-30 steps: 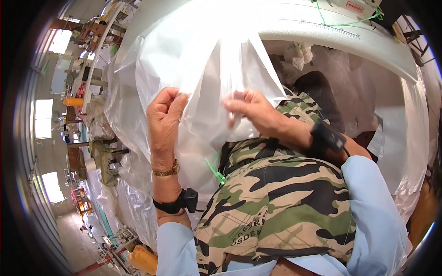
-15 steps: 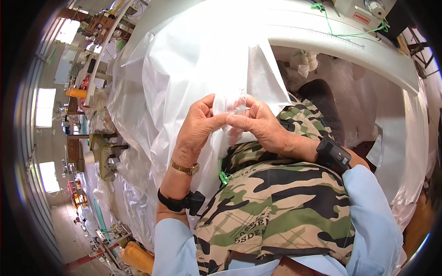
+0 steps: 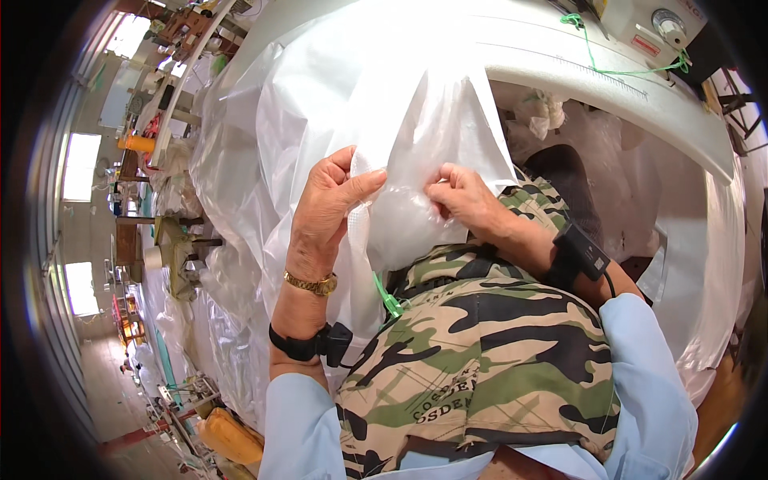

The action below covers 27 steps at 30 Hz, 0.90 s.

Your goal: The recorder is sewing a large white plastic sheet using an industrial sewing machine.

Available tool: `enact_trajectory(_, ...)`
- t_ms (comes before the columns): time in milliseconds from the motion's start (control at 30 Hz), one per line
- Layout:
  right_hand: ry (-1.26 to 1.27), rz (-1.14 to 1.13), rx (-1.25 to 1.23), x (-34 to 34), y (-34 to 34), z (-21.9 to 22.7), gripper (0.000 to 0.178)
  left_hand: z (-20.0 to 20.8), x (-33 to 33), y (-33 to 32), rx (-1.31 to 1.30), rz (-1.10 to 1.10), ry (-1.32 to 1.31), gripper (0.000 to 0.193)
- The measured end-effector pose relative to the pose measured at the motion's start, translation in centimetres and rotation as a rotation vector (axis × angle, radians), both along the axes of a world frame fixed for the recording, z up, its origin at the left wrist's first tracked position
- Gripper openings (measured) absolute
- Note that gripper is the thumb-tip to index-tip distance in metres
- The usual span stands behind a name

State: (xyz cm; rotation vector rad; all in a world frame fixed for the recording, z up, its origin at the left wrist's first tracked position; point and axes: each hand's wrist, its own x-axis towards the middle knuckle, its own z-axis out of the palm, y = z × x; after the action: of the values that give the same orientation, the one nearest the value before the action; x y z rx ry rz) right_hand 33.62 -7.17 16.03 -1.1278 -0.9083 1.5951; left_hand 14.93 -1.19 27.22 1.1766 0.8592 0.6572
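Thumb and fingers of my left hand (image 3: pixel 330 200) pinch the edge of a large white plastic sheet (image 3: pixel 300 104), which spreads over the worktable and hangs toward my lap. My right hand (image 3: pixel 468 200) is closed, its fingertips gripping a thin see-through plastic film (image 3: pixel 404 228). That film bulges loosely between my two hands, and its upper part runs up against the white sheet. Both hands are above my camouflage apron (image 3: pixel 496 336), a hand's width or so apart. A green cord (image 3: pixel 390 300) hangs at the sheet's lower edge, beside the apron.
A pale machine (image 3: pixel 640 24) stands at the back right, with a green string (image 3: pixel 592 64) lying by it on the table. The table edge (image 3: pixel 608 104) curves around my right side, over crumpled plastic. Bundled plastic (image 3: pixel 232 272) and shelving fill the left.
My hands have moved apart: the left went left, the right went right. The clear film, bunched between them before, now spreads open in the gap.
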Motion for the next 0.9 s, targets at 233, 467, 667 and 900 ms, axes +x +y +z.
enact_trajectory(233, -1.046, -0.166, 0.449, 3.8, 0.5, 1.8, 0.021, 0.5, -1.0, 0.9, 0.131, 0.080, 0.056, 0.022)
enact_trajectory(467, -1.113, -0.254, 1.035, 6.0, 2.5, 11.1, 0.024, 1.2, -1.1, 1.7, 0.373, 0.039, 0.255, 0.010)
enact_trajectory(667, -1.362, 0.524, 0.751, 5.1, 4.9, 13.1, 0.043, 1.6, 0.2, 1.5, 0.509, 0.059, 0.266, 0.011)
enact_trajectory(900, -1.354, 0.788, 0.572, 5.3, 3.4, 13.5, 0.032, 1.4, -0.3, 1.7, 0.423, 0.051, 0.226, 0.011)
